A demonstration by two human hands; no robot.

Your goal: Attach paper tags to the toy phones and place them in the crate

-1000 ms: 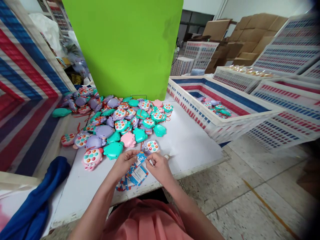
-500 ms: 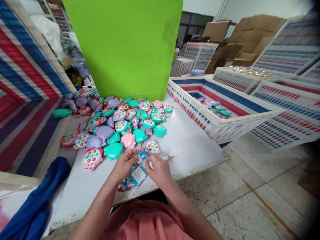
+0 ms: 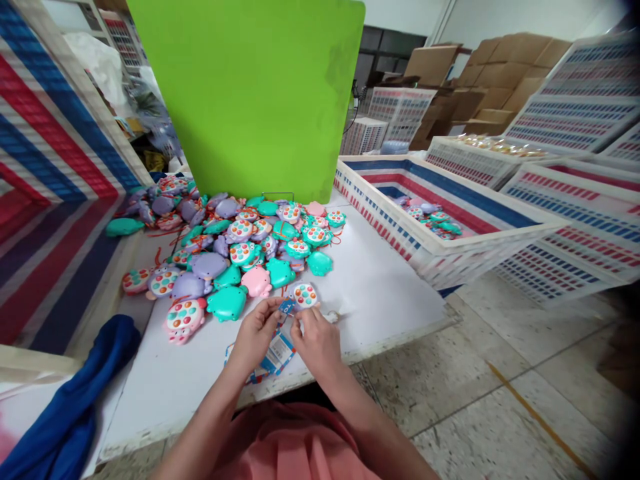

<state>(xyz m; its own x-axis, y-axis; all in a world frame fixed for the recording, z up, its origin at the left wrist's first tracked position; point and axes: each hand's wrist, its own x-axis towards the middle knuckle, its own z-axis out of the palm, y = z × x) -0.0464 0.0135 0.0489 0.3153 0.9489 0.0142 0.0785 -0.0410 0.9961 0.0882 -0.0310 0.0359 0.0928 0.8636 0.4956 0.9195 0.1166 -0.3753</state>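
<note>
My left hand (image 3: 256,333) pinches a small blue hang tag (image 3: 287,307) between thumb and fingers. Close beside it, my right hand (image 3: 319,339) has thumb and fingertips pressed together at the tag's lower right; whatever thin thing they grip is hidden. Just beyond the hands lies a purple animal-shaped toy (image 3: 305,295) with coloured round bumps. Beneath both hands, more blue and white tags (image 3: 280,353) are spread on the table, partly covered by my left hand. A large heap of similar green, purple and pink toys (image 3: 210,265) with red cords fills the table's far left.
A green board (image 3: 260,100) stands upright behind the heap. To the right is a white crate (image 3: 450,248) lined with striped cloth, with toys inside. Blue cloth (image 3: 75,407) hangs at the left table edge. Stacked crates (image 3: 575,220) and cardboard boxes (image 3: 505,73) stand farther back.
The blue tag has tilted and more of it is now covered by my left fingers. My left hand has shifted slightly right and turned, covering more of the tags below.
</note>
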